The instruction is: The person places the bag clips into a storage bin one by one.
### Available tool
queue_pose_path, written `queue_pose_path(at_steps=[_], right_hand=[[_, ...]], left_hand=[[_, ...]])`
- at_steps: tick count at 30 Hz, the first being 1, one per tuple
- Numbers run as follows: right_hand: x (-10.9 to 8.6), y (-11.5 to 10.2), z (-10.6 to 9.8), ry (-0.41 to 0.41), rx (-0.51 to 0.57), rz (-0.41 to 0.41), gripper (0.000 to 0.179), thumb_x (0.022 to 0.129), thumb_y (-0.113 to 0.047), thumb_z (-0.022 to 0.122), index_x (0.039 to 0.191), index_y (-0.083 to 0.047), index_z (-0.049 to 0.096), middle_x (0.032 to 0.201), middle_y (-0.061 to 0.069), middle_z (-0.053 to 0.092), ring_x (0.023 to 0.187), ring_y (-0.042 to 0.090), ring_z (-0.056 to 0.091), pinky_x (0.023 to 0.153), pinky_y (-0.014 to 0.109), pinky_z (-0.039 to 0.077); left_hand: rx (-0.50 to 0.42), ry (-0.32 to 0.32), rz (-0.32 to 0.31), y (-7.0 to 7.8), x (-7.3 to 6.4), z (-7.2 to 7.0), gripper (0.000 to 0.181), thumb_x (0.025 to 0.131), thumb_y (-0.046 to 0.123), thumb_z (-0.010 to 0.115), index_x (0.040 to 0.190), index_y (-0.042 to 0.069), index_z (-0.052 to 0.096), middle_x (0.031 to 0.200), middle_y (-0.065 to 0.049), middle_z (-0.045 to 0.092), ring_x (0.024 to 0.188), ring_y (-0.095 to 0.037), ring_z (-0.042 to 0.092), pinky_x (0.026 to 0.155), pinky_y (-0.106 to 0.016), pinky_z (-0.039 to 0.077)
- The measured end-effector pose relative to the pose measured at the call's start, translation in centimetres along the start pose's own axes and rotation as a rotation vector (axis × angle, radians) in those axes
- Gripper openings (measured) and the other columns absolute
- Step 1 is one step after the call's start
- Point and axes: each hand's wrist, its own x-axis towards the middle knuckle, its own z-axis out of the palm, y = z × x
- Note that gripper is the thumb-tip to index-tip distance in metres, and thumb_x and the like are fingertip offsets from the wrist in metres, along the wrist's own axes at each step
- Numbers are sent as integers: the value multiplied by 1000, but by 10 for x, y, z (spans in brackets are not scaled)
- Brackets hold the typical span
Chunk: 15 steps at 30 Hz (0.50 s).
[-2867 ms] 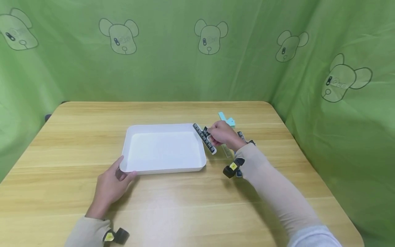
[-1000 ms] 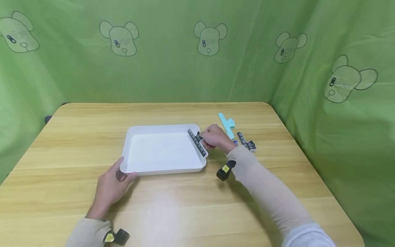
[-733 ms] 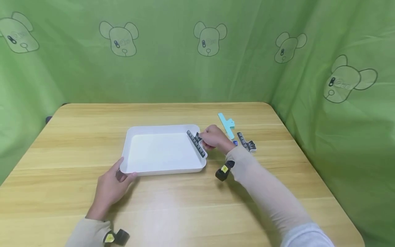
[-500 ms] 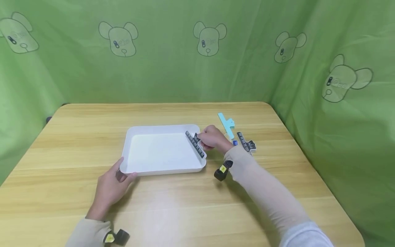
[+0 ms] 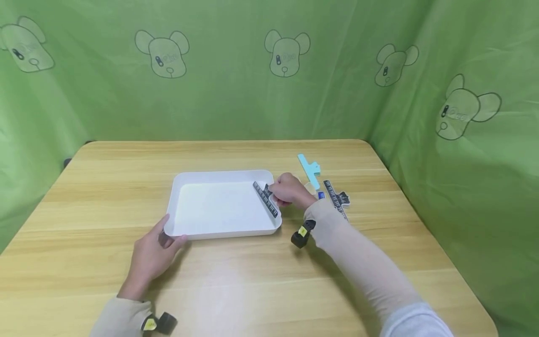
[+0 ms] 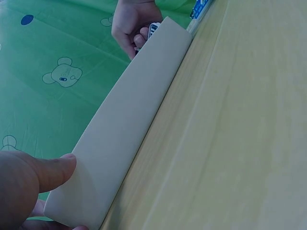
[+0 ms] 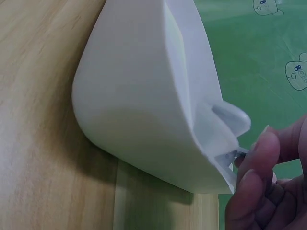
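My right hand (image 5: 290, 189) pinches the handle of a black clip with a white piano-key pattern (image 5: 265, 200). The clip's long edge lies inside the right end of a white rectangular tray (image 5: 219, 234), slanting along the end wall. From the right wrist view, the fingertips (image 7: 261, 153) are just over the tray's rim, with the clip mostly hidden behind the wall. My left hand (image 5: 151, 255) grips the tray's near left corner. In the left wrist view its thumb (image 6: 57, 172) presses the outer wall and other fingers wrap the corner.
Right of the tray lie a light-blue clip (image 5: 309, 171), another black piano-key clip (image 5: 337, 199), partly behind the right sleeve, and a small blue patterned piece (image 5: 321, 195). The wooden table (image 5: 227, 290) is bordered by green curtains (image 5: 227, 93).
My right hand has carried the black clip leftward from the tray's right edge and lowered it inside. The left hand and tray stay in place.
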Motion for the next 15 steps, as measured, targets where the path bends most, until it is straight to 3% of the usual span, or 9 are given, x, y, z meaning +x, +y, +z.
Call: queue_pose_path(at_steps=[15], right_hand=[[1, 6, 3, -17, -31, -9, 30, 92, -13, 53, 62, -8, 53, 54, 2, 51, 45, 12, 45, 45, 22, 42]], left_hand=[[8, 8, 13, 0, -1, 2, 83, 90, 39, 69, 150, -2, 28, 141, -33, 41, 128, -53, 39, 106, -61, 32]])
